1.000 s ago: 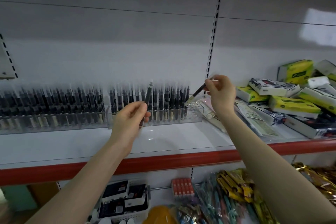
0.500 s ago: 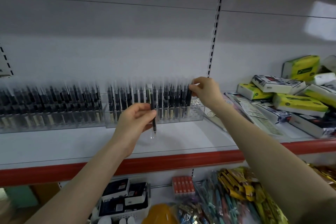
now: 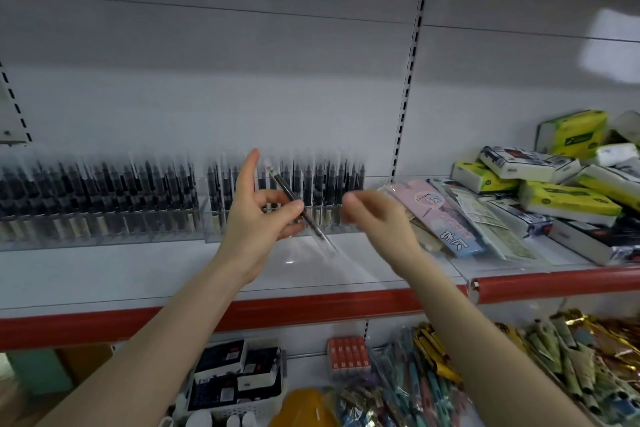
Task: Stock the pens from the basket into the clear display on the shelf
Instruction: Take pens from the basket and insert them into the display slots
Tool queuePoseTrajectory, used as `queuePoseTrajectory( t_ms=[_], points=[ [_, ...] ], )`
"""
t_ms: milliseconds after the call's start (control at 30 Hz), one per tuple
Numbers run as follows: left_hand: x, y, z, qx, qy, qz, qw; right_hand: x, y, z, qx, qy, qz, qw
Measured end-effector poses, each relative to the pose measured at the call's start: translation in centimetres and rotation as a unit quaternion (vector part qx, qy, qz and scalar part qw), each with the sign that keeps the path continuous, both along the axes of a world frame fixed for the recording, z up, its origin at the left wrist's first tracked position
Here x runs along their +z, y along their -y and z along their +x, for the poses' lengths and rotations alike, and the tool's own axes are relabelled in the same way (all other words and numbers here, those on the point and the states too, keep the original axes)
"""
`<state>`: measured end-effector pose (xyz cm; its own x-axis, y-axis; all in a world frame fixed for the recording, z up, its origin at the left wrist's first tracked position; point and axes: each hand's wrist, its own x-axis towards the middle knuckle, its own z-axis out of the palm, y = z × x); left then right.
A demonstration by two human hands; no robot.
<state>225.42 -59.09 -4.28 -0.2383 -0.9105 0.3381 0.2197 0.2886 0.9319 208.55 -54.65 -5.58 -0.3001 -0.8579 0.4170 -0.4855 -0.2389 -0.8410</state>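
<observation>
The left hand pinches a dark pen between thumb and fingers, index finger raised; the pen slants, clear cap down to the right. Just behind this grip stands the clear display of upright pens on the shelf. The right hand, just right of the pen, holds nothing, fingers loosely curled and blurred.

Both forearms bare, no sleeves; hands ungloved.
</observation>
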Motion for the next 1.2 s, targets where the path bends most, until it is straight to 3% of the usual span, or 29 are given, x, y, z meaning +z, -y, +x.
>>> queuePoseTrajectory(
  t_ms=[133,300,433,533,633,767,833,1200],
  points=[
    [-0.2,-0.2,-0.2,0.025,-0.007,-0.008,1.000,-1.0,-1.4,1.2,0.124,0.090,0.076,0.985],
    [-0.4,-0.2,0.3,0.088,-0.023,-0.003,0.996,-0.7,-1.3,0.1,0.086,0.204,0.034,0.975],
    [-1.5,-0.8,0.5,0.075,0.079,-0.039,0.993,0.0,-0.5,-1.9,0.091,0.450,-0.014,0.888],
    [-2.8,-1.6,-0.8,0.040,0.189,-0.114,0.974,0.2,0.1,-2.8,0.101,0.547,-0.046,0.830],
    [-3.7,-1.6,-2.2,-0.004,0.317,-0.150,0.937,0.9,0.2,-3.5,0.053,0.496,-0.062,0.864],
    [-5.0,-1.1,-2.9,-0.034,0.519,-0.183,0.834,3.3,0.0,-4.7,-0.109,0.326,-0.117,0.932],
    [-5.4,-0.8,-3.2,-0.031,0.558,-0.199,0.805,4.3,0.4,-5.1,-0.143,0.247,-0.146,0.947],
    [-6.3,0.1,-3.4,-0.025,0.512,-0.202,0.835,5.3,6.7,-6.4,-0.132,0.075,-0.114,0.982]
  ],
)
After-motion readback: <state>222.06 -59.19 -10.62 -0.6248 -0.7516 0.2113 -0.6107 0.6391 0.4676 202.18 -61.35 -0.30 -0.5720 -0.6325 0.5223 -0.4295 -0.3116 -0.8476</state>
